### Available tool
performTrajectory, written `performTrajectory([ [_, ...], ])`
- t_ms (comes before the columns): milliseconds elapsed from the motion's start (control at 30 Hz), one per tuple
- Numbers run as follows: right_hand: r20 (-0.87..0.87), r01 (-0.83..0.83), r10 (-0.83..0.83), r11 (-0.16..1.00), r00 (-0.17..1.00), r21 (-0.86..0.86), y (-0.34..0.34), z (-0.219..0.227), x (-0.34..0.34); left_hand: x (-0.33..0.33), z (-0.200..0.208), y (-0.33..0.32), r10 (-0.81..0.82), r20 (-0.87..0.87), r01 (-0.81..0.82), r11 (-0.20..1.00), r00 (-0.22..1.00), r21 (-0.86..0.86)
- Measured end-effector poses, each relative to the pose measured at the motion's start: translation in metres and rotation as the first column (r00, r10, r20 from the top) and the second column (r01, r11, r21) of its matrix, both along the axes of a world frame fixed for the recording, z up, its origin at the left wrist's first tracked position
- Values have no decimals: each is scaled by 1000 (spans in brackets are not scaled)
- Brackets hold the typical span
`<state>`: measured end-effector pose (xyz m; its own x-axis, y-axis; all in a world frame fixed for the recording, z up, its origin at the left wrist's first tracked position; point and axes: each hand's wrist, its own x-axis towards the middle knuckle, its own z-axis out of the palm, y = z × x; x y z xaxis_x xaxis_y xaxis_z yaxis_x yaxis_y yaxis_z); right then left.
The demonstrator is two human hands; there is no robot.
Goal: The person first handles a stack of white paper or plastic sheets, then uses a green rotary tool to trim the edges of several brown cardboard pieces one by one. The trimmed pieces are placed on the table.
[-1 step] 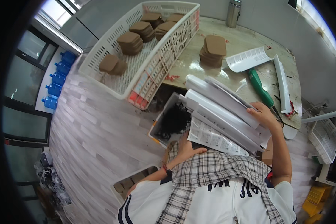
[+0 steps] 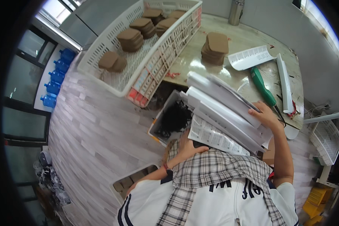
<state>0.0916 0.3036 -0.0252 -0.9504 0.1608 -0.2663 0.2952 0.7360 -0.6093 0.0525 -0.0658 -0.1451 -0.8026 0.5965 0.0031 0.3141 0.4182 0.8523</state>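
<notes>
Up and left of our left fingers is a crate point(image 2: 165, 52) of brown stacks point(image 2: 130, 39); just beyond those fingers, a bin point(image 2: 158, 121). Our left hand point(image 2: 188, 148) has its thumb spread from partly hidden fingers; we cannot tell whether they grip. Sheets point(image 2: 226, 113) lie between our two hands, our right hand point(image 2: 266, 114) clamped on their far edge. Past its fingers lies a green tool point(image 2: 263, 87).

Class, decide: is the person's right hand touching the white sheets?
Touching. The head view shows the right hand gripping the white sheets near their right end.
</notes>
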Motion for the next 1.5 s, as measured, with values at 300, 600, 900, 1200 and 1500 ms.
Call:
performTrajectory([
  [300,50,-54,64,982,997,-182,-36,-19,36,0,7,31,-22,176,22,1000,984,3],
  [600,16,-91,94,990,995,-106,-84,-21,49,-8,18,56,28,248,-68,985,968,155],
  [900,-22,-3,1,995,1000,-104,-69,-49,43,-11,2,85,352,197,-403,775,915,487],
  [1200,200,146,-125,985,972,-97,-91,-19,49,-20,-2,81,58,488,-406,646,871,646],
  [1500,55,168,-160,967,986,-190,-120,-8,49,-19,19,91,-458,584,-572,182,671,800],
])
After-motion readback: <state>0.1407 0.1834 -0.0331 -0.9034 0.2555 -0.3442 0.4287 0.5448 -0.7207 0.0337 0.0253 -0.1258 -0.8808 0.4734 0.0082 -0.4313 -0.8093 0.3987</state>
